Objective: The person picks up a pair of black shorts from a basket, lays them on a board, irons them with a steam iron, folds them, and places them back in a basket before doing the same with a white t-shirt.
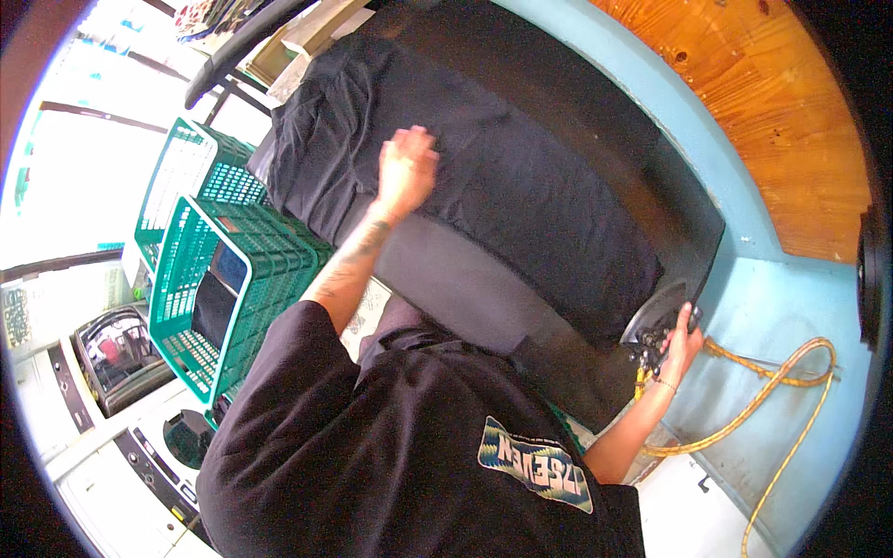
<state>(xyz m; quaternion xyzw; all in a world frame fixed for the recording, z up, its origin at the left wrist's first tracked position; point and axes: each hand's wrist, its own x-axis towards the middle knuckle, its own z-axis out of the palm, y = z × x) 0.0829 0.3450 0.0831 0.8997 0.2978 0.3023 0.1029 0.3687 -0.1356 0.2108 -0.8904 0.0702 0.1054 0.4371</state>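
Observation:
A dark cloth garment (488, 181) lies spread over a dark padded ironing surface (453, 272), bunched in folds at its left end. Over the garment's left part is my left hand (409, 167), slightly blurred, with nothing held in it; whether it touches the cloth is unclear. At the right end of the surface, my right hand (680, 345) grips the handle of an iron (656, 328), whose metal plate shows beside the garment's edge. A yellow hose (757, 411) trails off to the right of the iron.
Green plastic crates (279, 265) stand at the left, one with dark cloth inside. Beyond them are white washing machines (104, 481). A light blue wall (774, 300) and a wooden panel (753, 118) border the surface on the right. Boxes (300, 56) sit at the far end.

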